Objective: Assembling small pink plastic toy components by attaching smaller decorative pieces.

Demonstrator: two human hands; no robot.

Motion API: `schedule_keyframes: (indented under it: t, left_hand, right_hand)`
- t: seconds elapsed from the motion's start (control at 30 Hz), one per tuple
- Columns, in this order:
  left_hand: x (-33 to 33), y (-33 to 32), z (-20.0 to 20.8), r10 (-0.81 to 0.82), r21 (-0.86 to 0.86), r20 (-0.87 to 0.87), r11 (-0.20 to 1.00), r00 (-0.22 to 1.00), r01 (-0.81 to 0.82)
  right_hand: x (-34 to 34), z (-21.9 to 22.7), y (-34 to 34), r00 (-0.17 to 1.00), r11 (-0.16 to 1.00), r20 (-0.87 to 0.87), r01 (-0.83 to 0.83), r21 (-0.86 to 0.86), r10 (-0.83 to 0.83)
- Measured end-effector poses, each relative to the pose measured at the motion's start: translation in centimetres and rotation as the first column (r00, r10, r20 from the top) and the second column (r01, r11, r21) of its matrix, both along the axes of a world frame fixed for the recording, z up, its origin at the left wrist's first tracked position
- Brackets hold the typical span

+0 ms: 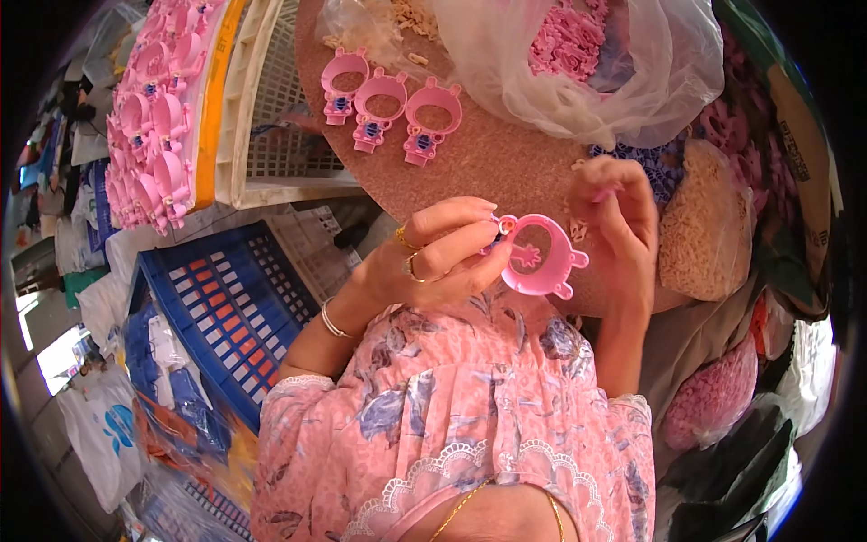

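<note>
My left hand [442,244] is closed round the small decorated end of a pink plastic ring piece [567,251] with two ear-like tabs. Its ring sticks out to the right of my fingertips, over the table's near edge. My right hand [621,210], raised to the right of the ring and apart from it, pinches a small pink plastic part [605,192] whose shape is mostly hidden by the fingers. Farther off lie three similar pink pieces in a row: the left one [338,107], the middle one [368,133] and the right one [420,144].
On the round brown table [488,163] rests a clear bag [668,54] with pink parts. Beige parts fill another bag [709,226], near blue parts [655,167]. At left are a white crate [289,191], stacked pink pieces [149,122] and a blue basket [230,307].
</note>
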State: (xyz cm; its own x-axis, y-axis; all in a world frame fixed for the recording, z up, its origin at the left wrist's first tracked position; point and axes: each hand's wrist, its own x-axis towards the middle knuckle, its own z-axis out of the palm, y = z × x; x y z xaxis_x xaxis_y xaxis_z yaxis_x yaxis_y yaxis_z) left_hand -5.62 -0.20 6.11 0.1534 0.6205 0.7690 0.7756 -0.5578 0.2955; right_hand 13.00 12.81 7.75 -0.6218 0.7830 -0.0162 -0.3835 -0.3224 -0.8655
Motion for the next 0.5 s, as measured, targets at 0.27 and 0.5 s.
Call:
schedule_keyframes:
  t: [0.27, 0.5]
  left_hand:
    - [0.1, 1.0, -1.3, -0.058, -0.004, -0.007, 0.998, 0.998, 0.058]
    - [-0.3, 0.3, -1.1, -0.098, -0.110, -0.044, 0.990, 0.994, 0.092]
  right_hand:
    - [-1.6, 4.7, -2.1, 0.760, 0.212, 0.507, -0.461, 0.862, -0.406]
    - [-2.2, 3.9, -1.4, 0.727, 0.097, 0.594, -0.602, 0.793, -0.344]
